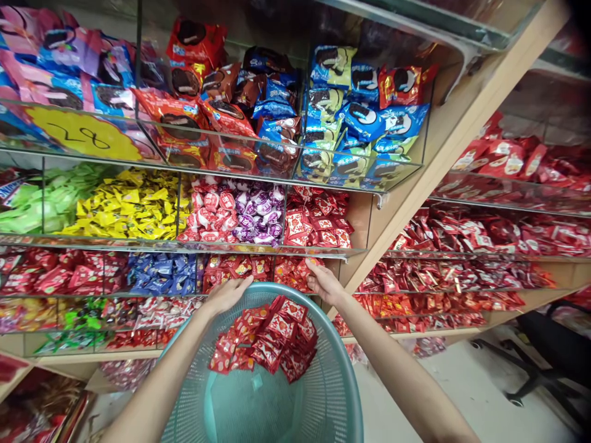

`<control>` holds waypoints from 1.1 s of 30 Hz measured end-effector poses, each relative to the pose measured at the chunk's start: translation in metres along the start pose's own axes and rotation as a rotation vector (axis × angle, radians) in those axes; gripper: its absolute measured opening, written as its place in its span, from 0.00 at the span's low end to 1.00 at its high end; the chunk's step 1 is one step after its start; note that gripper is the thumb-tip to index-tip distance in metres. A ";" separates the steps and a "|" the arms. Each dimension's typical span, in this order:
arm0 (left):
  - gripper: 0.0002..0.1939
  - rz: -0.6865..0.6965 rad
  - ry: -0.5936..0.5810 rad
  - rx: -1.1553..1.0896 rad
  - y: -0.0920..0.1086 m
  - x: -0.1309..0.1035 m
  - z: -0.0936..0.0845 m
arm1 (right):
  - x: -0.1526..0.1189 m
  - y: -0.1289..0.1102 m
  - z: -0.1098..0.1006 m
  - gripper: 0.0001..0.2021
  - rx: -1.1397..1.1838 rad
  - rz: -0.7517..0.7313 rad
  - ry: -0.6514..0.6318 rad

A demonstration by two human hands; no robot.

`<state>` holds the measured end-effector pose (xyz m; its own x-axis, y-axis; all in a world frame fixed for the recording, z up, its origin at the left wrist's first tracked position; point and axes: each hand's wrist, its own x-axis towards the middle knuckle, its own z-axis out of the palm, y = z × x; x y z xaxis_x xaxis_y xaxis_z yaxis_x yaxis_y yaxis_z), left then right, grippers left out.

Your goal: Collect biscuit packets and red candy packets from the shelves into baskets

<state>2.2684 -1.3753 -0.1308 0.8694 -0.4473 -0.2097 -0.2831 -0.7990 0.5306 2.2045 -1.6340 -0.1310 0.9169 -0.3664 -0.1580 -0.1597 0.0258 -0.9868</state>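
A teal plastic basket [353, 381] with perforated walls is below my hands, tilted toward me. Several small red candy packets [277, 332] lie in a heap against its far inner side. My left hand [228, 294] grips the far left part of the rim, its thumb pointing along the edge. Just beyond the rim on the right, my right hand [327, 284] is at a shelf compartment of red-orange candy packets [289, 271]. Its fingers are curled together at the packets; what lies between them is hard to make out.
Glass-fronted shelves hold blue and red cookie packs [364, 120], yellow candies [133, 206], purple-wrapped candies [258, 209] and blue packets [161, 274]. A yellow price tag [85, 132] reads 28. A slanting wooden post [415, 197] divides the shelves. A black wheeled chair [549, 351] stands at right.
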 end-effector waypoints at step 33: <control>0.36 0.022 0.015 0.009 -0.003 0.000 0.002 | -0.147 0.116 0.143 0.06 0.380 0.827 -0.235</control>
<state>2.2684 -1.3736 -0.1346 0.8691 -0.4586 -0.1853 -0.3056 -0.7924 0.5279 2.1034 -1.4441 -0.2270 0.6225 0.0996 -0.7763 -0.7014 0.5109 -0.4969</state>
